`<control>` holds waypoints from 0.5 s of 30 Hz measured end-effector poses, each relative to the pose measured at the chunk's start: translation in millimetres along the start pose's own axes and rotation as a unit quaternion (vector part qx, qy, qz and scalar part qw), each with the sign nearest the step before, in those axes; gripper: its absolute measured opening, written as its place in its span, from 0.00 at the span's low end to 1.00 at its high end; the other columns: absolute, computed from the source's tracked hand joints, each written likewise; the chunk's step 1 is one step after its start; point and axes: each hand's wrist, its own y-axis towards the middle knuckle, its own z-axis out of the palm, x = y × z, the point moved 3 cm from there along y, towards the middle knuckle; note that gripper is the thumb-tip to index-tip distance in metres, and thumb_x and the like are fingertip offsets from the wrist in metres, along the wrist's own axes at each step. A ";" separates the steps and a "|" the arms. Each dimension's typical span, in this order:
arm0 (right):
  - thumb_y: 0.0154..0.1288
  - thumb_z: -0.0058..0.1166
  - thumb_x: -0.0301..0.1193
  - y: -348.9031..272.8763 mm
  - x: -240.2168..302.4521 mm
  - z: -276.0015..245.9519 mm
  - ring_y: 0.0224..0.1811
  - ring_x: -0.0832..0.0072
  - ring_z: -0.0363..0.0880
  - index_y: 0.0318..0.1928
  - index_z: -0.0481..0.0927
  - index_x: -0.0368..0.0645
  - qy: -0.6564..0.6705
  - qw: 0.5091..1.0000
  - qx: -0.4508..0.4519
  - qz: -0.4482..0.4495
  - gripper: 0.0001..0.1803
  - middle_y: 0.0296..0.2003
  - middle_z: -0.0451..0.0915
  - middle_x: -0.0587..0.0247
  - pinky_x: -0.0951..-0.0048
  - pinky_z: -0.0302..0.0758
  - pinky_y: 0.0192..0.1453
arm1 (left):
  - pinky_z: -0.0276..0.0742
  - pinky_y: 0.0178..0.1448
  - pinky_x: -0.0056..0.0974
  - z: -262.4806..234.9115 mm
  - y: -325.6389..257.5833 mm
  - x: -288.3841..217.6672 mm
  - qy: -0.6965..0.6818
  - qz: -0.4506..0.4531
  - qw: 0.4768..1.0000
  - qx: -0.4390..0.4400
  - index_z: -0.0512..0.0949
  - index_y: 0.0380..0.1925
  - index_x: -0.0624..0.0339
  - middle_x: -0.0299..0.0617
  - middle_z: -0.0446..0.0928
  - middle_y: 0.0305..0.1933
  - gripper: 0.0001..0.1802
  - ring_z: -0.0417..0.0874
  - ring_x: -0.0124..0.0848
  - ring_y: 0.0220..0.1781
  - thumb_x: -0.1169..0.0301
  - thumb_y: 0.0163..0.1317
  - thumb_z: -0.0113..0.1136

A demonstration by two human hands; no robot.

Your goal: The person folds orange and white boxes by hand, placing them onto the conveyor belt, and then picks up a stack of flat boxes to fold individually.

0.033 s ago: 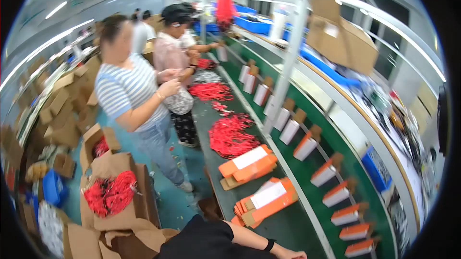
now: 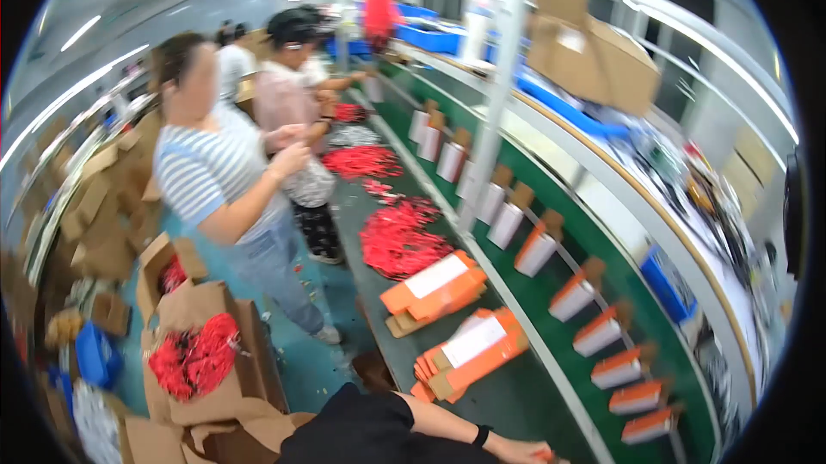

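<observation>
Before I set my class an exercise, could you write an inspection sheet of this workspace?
Surface: grey-green bench beside a green belt.
Working items: two piles of orange cartons and red bundles on the bench; a row of boxes on the belt.
Clutter: open brown cartons and a blue bin at the left.
Hands: left hand at the lower edge, grip unclear; right hand not in view.
Cables: dark cord-like strands on the right-hand shelf, blurred.
Surroundings: co-workers beside the bench.

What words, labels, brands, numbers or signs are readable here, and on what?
None can be read.
White panels on the flat orange cartons: too blurred.
White label on the large brown carton: too small, blurred.
Small boxes on the green belt: too blurred to tell.
</observation>
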 end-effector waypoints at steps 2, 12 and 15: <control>0.66 0.55 0.30 13.5 -8.8 7.8 0.38 0.80 0.76 0.51 0.74 0.38 -0.082 0.982 0.027 -0.166 0.15 0.45 0.79 0.62 0.80 0.72 0.39 | 0.70 0.52 0.38 13.0 -9.5 8.6 0.036 -0.019 0.970 -0.239 0.73 0.40 0.66 0.50 0.72 0.44 0.18 0.75 0.42 0.48 0.63 0.57 0.54; 0.59 0.41 0.25 14.7 -9.3 40.5 0.20 0.79 0.76 0.48 0.71 0.39 -0.048 0.995 -0.082 0.041 0.16 0.32 0.79 0.56 0.78 0.72 0.22 | 0.66 0.60 0.45 -22.6 -42.6 -62.4 0.164 -0.081 0.973 -0.139 0.67 0.52 0.61 0.52 0.70 0.51 0.19 0.71 0.48 0.56 0.75 0.59 0.45; 0.56 0.38 0.21 17.4 -12.1 29.0 0.14 0.83 0.71 0.48 0.71 0.42 0.139 0.978 -0.025 0.153 0.18 0.28 0.76 0.64 0.82 0.70 0.18 | 0.63 0.65 0.44 -18.8 -48.8 -72.0 0.198 -0.063 0.973 -0.098 0.64 0.58 0.63 0.52 0.67 0.56 0.22 0.68 0.46 0.61 0.75 0.62 0.39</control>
